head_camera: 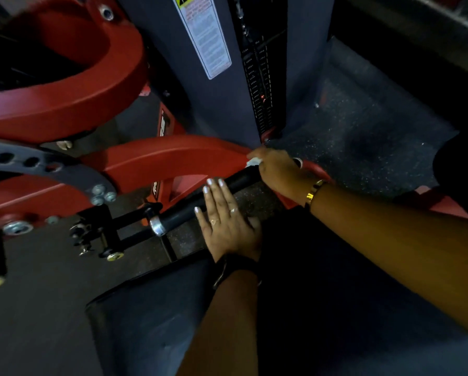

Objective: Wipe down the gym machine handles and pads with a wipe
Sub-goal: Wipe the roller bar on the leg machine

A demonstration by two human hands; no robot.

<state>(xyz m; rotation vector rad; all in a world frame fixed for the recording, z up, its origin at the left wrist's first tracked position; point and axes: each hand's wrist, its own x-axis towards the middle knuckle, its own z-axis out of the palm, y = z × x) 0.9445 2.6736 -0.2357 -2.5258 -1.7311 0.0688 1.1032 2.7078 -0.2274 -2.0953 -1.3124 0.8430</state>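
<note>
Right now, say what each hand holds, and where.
The right hand grips a wipe at the far end of the black handle. The left hand holds nothing, resting flat on that handle.

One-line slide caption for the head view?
Left hand rests flat on the black handle; right hand grips a white wipe at its far end.

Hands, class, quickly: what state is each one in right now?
Left hand: open, straight fingers resting on the black handle.
Right hand: closed on the white wipe at the handle's far end.
</note>
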